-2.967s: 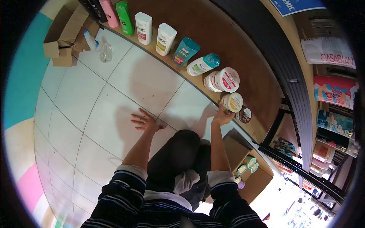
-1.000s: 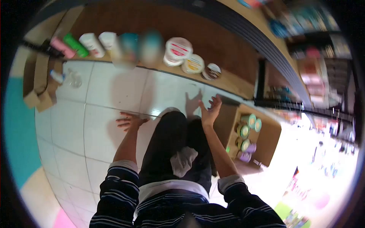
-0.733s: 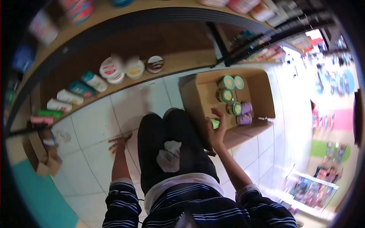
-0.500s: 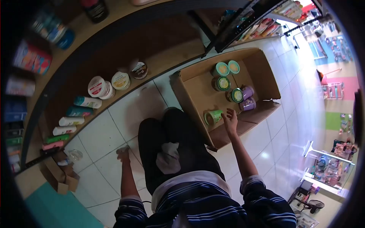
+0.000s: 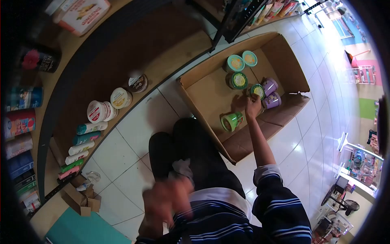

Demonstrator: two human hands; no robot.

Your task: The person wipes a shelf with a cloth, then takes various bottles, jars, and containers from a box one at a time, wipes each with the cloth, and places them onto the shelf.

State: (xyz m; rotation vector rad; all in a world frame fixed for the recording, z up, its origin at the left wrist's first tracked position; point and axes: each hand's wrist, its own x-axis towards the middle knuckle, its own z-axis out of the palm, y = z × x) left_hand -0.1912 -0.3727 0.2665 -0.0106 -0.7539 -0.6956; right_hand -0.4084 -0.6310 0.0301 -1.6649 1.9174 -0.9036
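My right hand reaches into the cardboard box, its fingers closed on the edge of a green-lidded tub. Two purple tubs lie beside that tub. Another green-lidded tub and two tubs with mint-coloured lids stand farther back. A light green tub lies on its side near the box's close wall. My left hand is raised over my lap, smeared by motion, so its fingers cannot be read. Close to it, a grey cloth rests on my thigh.
On the low shelf at the left stand a brown-and-white tub, a yellow-labelled tub, red-labelled tubs and several bottles. A small open carton sits on the tiled floor. Higher shelving holds more packages.
My right hand has moved from beside the light green tub to the green-lidded tub and closed on it. My left hand has come up from beside my leg to over my lap.
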